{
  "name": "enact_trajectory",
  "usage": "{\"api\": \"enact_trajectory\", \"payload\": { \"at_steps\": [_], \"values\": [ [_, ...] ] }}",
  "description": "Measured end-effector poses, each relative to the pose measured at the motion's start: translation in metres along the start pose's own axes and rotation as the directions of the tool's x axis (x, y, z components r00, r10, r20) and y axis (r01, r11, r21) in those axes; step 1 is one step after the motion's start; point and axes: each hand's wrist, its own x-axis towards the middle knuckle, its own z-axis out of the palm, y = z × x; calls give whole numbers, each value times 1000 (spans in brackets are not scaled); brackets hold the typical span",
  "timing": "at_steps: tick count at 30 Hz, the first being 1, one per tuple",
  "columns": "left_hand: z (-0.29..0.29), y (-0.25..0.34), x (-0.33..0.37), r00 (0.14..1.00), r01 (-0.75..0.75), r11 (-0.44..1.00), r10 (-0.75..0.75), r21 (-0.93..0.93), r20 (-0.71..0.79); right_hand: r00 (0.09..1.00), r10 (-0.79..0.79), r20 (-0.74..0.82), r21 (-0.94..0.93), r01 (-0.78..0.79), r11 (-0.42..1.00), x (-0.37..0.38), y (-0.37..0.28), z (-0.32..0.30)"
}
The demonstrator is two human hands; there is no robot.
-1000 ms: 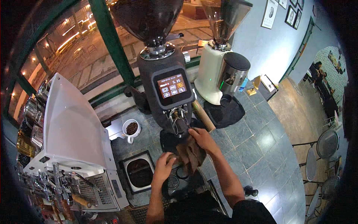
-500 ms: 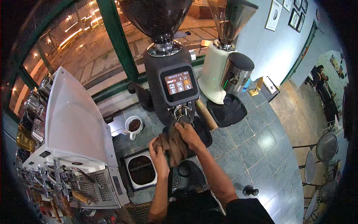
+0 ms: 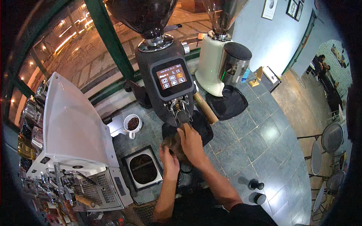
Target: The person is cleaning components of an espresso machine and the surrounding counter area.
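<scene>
A brown cloth [image 3: 173, 145] is bunched between my two hands below the black coffee grinder [image 3: 160, 79]. My right hand [image 3: 192, 146] is closed on the cloth, its fingers close under the grinder's metal spout and fork [image 3: 178, 107]. My left hand [image 3: 169, 162] grips the lower left part of the cloth, fingers curled. The grinder's lit touchscreen [image 3: 172, 80] faces me. Beneath my hands, the dark tray and round items on the counter are partly hidden.
A white cup of coffee beans [image 3: 132, 125] and a steel knock box [image 3: 147, 183] with dark grounds stand left, beside a white espresso machine [image 3: 77, 124]. A pale green grinder [image 3: 212, 66] is at right. Two black-topped tampers [image 3: 256, 184] stand on the tiled counter [image 3: 241, 160].
My view has shifted, so the grinders appear further left and higher. The cloth, hanging loose and spread before, is now gathered more compactly between my hands, slightly lower beneath the spout.
</scene>
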Motion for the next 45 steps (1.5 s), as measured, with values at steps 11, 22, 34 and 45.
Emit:
{"api": "enact_trajectory", "payload": {
  "at_steps": [11,22,34,45],
  "values": [
    [19,9,7,990,-95,992,103,81,-95,988,-144,58,-73,148,986,-1,-32,-31],
    [31,4,79,983,-174,974,163,143,85,976,56,-210,564,74,822,-31,-3,0],
    [73,9,110,996,87,938,-81,336,-32,980,31,-196,557,85,826,-27,3,5],
    [66,-5,74,995,64,962,-80,264,51,959,20,-284,356,86,931,-27,17,-23]
  ]
}}
